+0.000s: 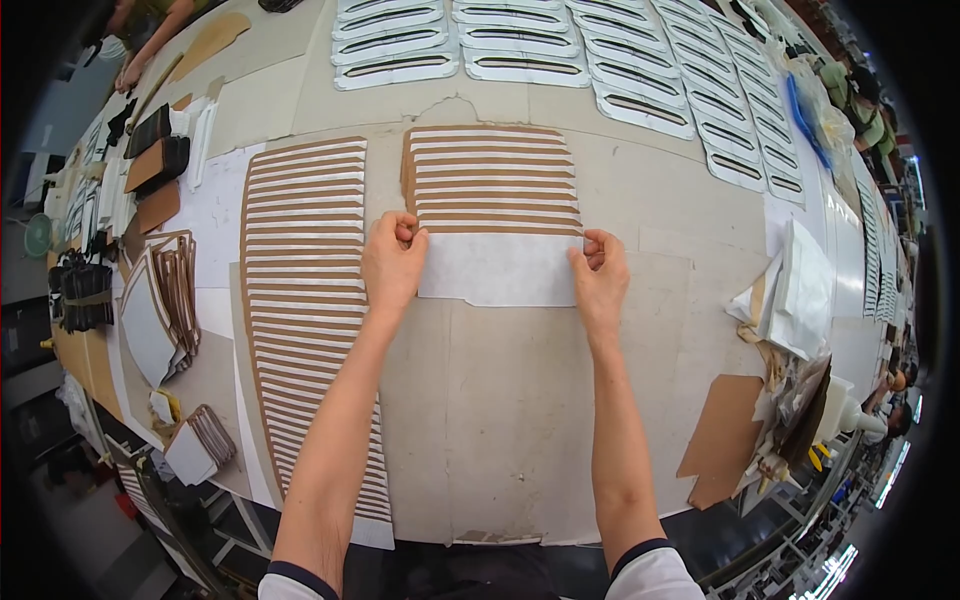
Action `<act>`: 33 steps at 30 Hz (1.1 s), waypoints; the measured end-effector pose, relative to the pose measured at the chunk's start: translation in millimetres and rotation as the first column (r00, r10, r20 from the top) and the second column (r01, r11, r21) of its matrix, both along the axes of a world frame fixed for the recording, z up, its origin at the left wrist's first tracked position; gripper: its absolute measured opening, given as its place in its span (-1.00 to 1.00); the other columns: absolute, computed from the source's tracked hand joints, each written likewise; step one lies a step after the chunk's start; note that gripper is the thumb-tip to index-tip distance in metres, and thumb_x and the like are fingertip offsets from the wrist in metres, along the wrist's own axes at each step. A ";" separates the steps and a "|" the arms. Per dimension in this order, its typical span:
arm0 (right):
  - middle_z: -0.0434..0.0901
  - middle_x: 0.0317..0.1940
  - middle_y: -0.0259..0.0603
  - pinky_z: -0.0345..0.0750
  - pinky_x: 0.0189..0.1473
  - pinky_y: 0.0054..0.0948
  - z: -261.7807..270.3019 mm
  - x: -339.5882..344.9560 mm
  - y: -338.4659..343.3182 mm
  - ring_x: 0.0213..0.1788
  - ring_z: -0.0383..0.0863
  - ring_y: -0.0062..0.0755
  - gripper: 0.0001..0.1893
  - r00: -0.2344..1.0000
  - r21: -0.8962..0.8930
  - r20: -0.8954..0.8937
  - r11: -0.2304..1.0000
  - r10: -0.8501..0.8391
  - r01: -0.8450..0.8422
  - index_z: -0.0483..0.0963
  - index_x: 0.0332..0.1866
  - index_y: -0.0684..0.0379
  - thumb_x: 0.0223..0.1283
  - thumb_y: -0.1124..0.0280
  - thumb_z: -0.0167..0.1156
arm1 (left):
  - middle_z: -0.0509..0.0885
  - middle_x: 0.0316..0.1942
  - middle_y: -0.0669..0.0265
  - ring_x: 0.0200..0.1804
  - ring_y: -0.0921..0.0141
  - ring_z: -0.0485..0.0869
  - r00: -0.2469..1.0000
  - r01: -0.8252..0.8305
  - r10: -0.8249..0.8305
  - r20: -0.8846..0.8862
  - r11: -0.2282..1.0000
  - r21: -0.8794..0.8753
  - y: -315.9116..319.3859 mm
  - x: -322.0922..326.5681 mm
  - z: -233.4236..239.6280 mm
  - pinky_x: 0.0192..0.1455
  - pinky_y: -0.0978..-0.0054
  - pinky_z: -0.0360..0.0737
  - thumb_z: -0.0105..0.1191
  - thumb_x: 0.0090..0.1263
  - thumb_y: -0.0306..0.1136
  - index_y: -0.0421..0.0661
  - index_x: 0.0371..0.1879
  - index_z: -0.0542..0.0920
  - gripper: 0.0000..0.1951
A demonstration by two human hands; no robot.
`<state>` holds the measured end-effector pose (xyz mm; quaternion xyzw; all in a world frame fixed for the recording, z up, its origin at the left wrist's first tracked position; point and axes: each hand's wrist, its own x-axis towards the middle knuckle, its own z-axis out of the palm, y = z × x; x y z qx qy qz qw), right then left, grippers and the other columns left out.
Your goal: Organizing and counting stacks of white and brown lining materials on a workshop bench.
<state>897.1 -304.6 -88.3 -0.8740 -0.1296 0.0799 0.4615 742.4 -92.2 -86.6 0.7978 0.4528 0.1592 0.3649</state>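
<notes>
My left hand [396, 259] pinches the upper left corner of a white sheet piece [495, 270], and my right hand [602, 274] pinches its right edge near the top. This piece lies at the near end of a short column of overlapping brown-edged pieces [495, 180], which show as brown and white stripes. Beside my left forearm runs a longer column of similar overlapping pieces [307, 247], partly hidden by that arm. Both columns lie flat on the board-covered worktable [525, 420].
White frames with dark slots [525, 67] lie in rows at the far side. Stacked brown-edged panels [161, 307] and dark bundles [82, 292] sit at left. At right are white sheets [802, 292] and a brown board piece [724, 435]. Another person's arm [154, 45] reaches in at upper left.
</notes>
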 end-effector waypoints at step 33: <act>0.58 -0.45 -0.38 0.44 -0.27 -0.61 -10.7 12.2 -5.1 -0.39 0.43 -0.67 -0.86 0.991 0.251 0.006 0.959 0.134 -0.132 0.59 -0.19 0.34 0.24 0.49 0.30 | 0.60 -0.43 0.32 -0.36 0.35 0.59 0.995 0.088 -0.086 0.040 0.995 -0.044 22.9 7.8 -1.9 -0.25 0.36 0.55 0.25 0.22 -0.32 -0.10 -0.33 0.66 -0.85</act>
